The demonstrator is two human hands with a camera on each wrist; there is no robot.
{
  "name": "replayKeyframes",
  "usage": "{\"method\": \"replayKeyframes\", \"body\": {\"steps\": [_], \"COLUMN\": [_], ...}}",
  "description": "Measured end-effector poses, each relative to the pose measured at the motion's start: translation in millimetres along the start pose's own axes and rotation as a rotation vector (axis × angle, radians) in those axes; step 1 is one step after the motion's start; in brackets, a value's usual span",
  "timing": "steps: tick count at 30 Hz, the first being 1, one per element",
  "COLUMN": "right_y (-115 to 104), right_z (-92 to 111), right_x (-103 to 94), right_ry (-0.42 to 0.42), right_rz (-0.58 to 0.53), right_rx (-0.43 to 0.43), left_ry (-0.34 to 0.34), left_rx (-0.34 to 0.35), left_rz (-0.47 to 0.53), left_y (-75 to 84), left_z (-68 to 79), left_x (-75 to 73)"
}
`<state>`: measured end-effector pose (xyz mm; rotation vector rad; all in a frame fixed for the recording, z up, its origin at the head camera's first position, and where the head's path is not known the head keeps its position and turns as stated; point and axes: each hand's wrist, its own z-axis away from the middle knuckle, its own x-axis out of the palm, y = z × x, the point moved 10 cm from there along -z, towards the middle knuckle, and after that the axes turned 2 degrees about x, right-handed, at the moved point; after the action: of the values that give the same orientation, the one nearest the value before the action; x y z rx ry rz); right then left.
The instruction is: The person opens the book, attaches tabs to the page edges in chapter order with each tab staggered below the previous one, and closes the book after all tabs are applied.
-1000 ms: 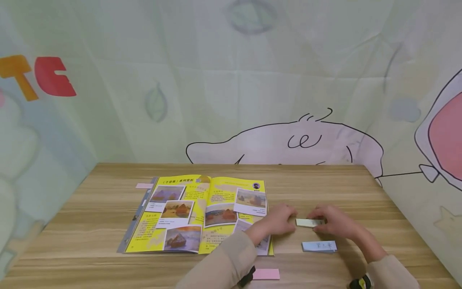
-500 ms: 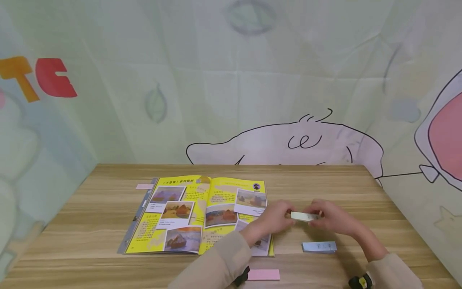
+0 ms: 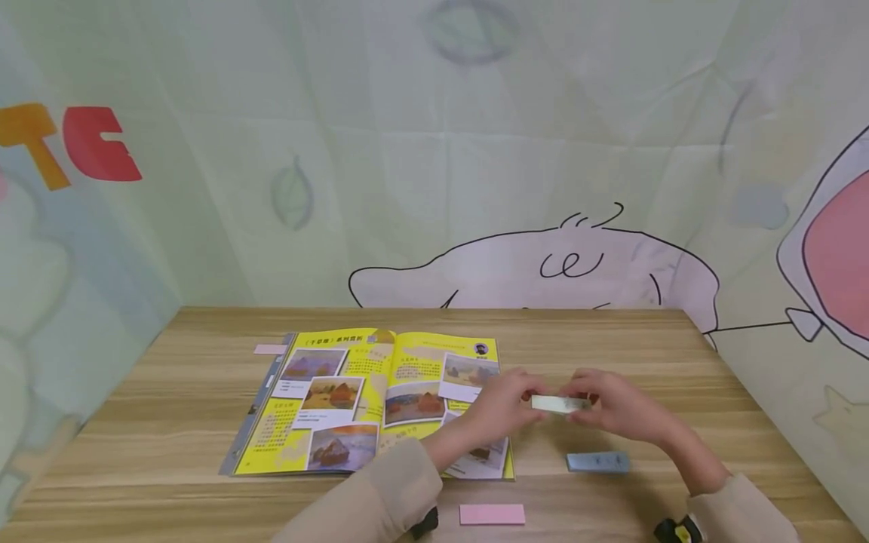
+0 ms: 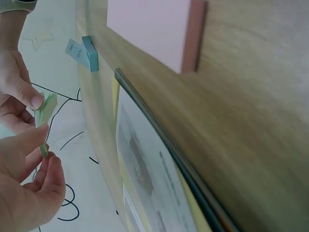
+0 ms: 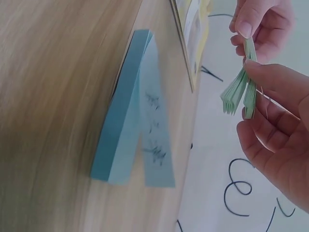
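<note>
1. The green pad [image 3: 553, 404] is held between both hands above the table [image 3: 170, 422], just right of the magazine [image 3: 380, 392]. A second ago it was farther right, with only the right hand on it; now it has shifted left, toward the magazine.
2. The left hand [image 3: 505, 407] pinches the pad's left end between thumb and fingers. A second ago this hand was beside the pad, apart from it; half a second ago it was already at that end.
3. The right hand [image 3: 621, 407] pinches the other end, its thumb pressed on the sheets. In the right wrist view that end splits into two bunches, the sheets fanned apart.
4. Both hands have moved left along with the pad.
5. The blue pad [image 3: 597, 461] has kept its place on the table, nearer the person than the green one. Its handwritten top sheet lifts away from the block at one end.
6. The pink pad [image 3: 492, 514] lies in front of the magazine. The left sleeve [image 3: 366, 490] has drawn off to the left, so the pad's whole length now shows.
7. The magazine remains open at the same yellow spread, a pink slip [image 3: 269, 349] at its left edge.
</note>
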<state>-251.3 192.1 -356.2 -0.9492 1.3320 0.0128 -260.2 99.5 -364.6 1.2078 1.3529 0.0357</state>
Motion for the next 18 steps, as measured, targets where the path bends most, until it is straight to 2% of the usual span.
{"method": "replayKeyframes", "body": {"steps": [5,11,18], "right_y": [-15,-30,-54], "right_z": [-4,-5,5], "right_x": [-1.1,0.9,6.5], "right_ry": [0.017,0.005,0.033], "right_rz": [0.008,0.007,0.002], "right_rx": [-0.044,-0.089,-0.209], "left_ry": [0.014,0.027,0.028], "left_rx": [0.026,0.015,0.016], "left_rz": [-0.008,0.015,0.002], "left_y": [1.5,2.0,10.7], "left_z": [8.3,21.1,38.5], "left_x": [-9.2,-14.7,-17.9]}}
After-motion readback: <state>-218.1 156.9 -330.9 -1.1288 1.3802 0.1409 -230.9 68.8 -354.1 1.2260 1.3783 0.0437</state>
